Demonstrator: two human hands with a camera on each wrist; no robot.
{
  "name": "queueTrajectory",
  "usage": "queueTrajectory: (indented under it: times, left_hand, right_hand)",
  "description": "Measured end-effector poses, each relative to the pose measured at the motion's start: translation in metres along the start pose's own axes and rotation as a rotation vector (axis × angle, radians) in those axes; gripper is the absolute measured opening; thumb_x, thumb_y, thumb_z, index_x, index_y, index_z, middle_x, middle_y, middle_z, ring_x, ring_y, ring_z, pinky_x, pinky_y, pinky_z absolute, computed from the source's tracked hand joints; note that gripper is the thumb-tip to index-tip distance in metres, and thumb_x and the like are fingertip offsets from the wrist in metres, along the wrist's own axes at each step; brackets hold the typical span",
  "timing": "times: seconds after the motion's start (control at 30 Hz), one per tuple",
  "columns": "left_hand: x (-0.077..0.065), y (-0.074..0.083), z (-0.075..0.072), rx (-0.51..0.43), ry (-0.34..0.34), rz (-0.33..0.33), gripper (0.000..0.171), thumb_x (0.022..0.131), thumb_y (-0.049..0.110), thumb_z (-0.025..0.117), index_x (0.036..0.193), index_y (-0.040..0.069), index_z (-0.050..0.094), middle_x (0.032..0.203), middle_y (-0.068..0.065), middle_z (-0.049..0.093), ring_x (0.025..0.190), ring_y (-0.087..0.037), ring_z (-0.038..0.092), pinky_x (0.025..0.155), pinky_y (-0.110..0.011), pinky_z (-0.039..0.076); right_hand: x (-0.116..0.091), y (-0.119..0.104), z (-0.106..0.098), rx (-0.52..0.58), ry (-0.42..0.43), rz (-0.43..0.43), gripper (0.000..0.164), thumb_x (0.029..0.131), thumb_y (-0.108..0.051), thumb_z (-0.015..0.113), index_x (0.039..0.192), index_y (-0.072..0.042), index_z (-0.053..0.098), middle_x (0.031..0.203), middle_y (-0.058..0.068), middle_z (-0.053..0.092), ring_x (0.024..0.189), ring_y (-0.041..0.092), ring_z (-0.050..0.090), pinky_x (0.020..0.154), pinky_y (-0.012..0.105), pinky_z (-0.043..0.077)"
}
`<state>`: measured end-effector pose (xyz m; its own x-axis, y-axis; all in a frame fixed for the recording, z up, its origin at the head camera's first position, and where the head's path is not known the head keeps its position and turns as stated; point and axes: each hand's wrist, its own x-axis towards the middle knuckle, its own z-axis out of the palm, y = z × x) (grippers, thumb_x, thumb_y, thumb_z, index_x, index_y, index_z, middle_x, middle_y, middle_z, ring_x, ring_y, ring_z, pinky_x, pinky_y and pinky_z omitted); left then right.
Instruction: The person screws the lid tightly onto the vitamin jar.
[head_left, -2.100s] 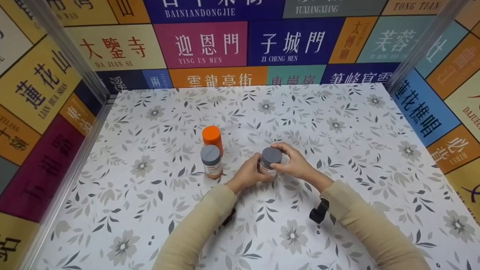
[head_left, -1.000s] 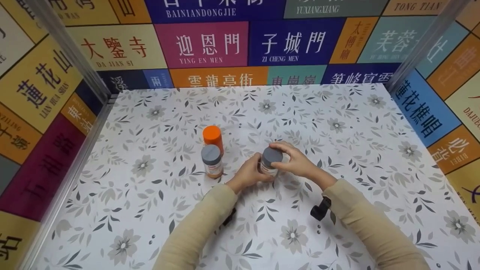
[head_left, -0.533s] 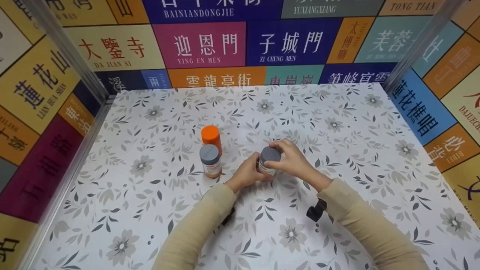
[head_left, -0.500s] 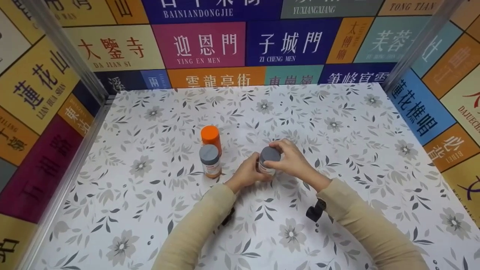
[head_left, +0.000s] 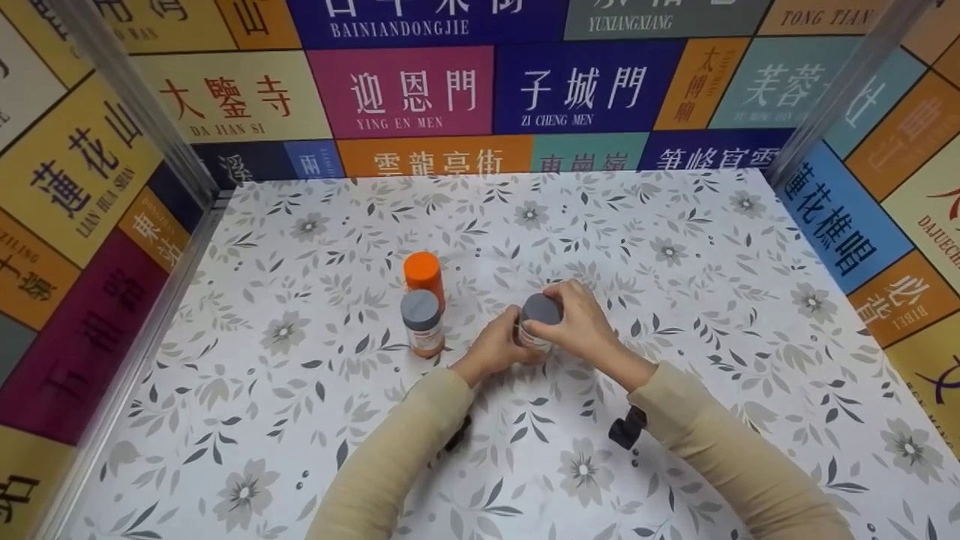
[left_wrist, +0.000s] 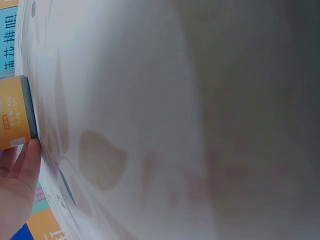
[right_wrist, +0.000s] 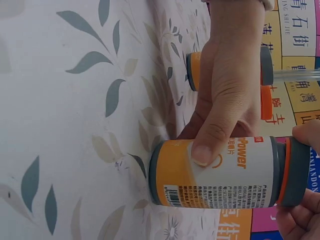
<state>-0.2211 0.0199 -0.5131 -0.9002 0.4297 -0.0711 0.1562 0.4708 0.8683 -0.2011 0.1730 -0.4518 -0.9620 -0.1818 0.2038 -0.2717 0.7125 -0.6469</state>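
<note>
A pill bottle [right_wrist: 257,172] with a grey cap [right_wrist: 297,172] and a white and orange label stands upright on the table. My left hand [head_left: 496,345] grips its body, thumb across the label in the right wrist view. My right hand [head_left: 589,322] pinches the cap between thumb and fingers. An orange band [right_wrist: 285,172] shows just under the cap. In the left wrist view, fingers [left_wrist: 30,165] lie against the bottle's orange lower part [left_wrist: 12,112].
Left of the hands stands a similar grey-capped bottle [head_left: 424,330]. Close behind it is an orange bottle [head_left: 421,270] with an orange cap. A flower-patterned cloth [head_left: 247,420] covers the table. Panels with printed signs [head_left: 405,90] wall the back and sides.
My right hand has turned a little on the cap, its wrist shifting slightly left and toward me. The left hand and the other bottles have stayed put.
</note>
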Motion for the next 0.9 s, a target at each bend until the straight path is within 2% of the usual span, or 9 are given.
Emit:
queueTrajectory:
  times: [0.07,0.2,0.3,0.4,0.5,0.73,0.9]
  left_hand:
    - [0.000,0.000,0.001,0.005,0.001,0.000,0.052,0.068,0.016,0.079,0.108,0.008,0.047,0.107,-0.006,0.057,0.094,-0.016,0.053,0.083,-0.030,0.044]
    - [0.001,-0.001,0.001,-0.025,0.004,0.035,0.050,0.067,0.014,0.079,0.106,0.006,0.047,0.104,-0.007,0.058,0.093,-0.016,0.055,0.081,-0.027,0.045]
    - [0.000,-0.001,0.001,-0.044,0.010,0.059,0.050,0.067,0.014,0.079,0.104,0.005,0.047,0.102,-0.008,0.059,0.091,-0.016,0.055,0.081,-0.026,0.045]
    - [0.000,-0.001,0.002,-0.025,0.022,0.049,0.052,0.067,0.016,0.080,0.105,0.005,0.047,0.103,-0.008,0.058,0.091,-0.016,0.054,0.081,-0.027,0.044]
    - [-0.001,0.000,0.004,-0.016,0.041,0.036,0.053,0.067,0.016,0.080,0.107,0.006,0.047,0.104,-0.008,0.058,0.093,-0.017,0.054,0.082,-0.028,0.044]
    - [-0.002,0.002,0.007,0.015,0.093,-0.002,0.052,0.066,0.021,0.081,0.104,0.008,0.047,0.103,-0.006,0.058,0.090,-0.017,0.053,0.079,-0.030,0.044]
    - [-0.002,0.001,0.007,0.021,0.103,0.010,0.051,0.067,0.021,0.080,0.104,0.008,0.047,0.104,-0.006,0.058,0.092,-0.017,0.053,0.081,-0.030,0.044]
  right_hand:
    - [-0.001,0.005,-0.001,0.039,-0.014,-0.018,0.052,0.070,-0.026,0.077,0.109,0.002,0.056,0.105,0.016,0.055,0.096,0.029,0.048,0.082,0.040,0.040]
    - [-0.002,0.017,-0.006,0.074,-0.058,-0.159,0.052,0.073,-0.023,0.076,0.115,0.002,0.056,0.110,0.015,0.055,0.102,0.029,0.049,0.087,0.042,0.039]
    - [0.001,0.022,-0.010,0.046,-0.086,-0.283,0.052,0.073,-0.022,0.076,0.116,0.002,0.056,0.108,0.015,0.057,0.098,0.028,0.051,0.083,0.041,0.041]
    - [0.005,0.021,-0.011,0.015,-0.089,-0.324,0.051,0.072,-0.022,0.076,0.112,0.002,0.057,0.102,0.015,0.057,0.091,0.026,0.050,0.078,0.039,0.042]
    - [0.005,0.018,-0.008,0.002,-0.065,-0.302,0.049,0.070,-0.021,0.076,0.109,0.003,0.057,0.100,0.015,0.056,0.090,0.026,0.048,0.077,0.040,0.041]
    - [0.002,0.008,0.002,-0.074,0.064,-0.144,0.051,0.068,-0.028,0.076,0.102,0.003,0.055,0.098,0.017,0.055,0.092,0.030,0.048,0.079,0.042,0.039]
    - [0.001,0.002,0.006,-0.121,0.106,-0.068,0.052,0.067,-0.032,0.075,0.100,0.003,0.056,0.094,0.015,0.056,0.089,0.030,0.049,0.078,0.040,0.039]
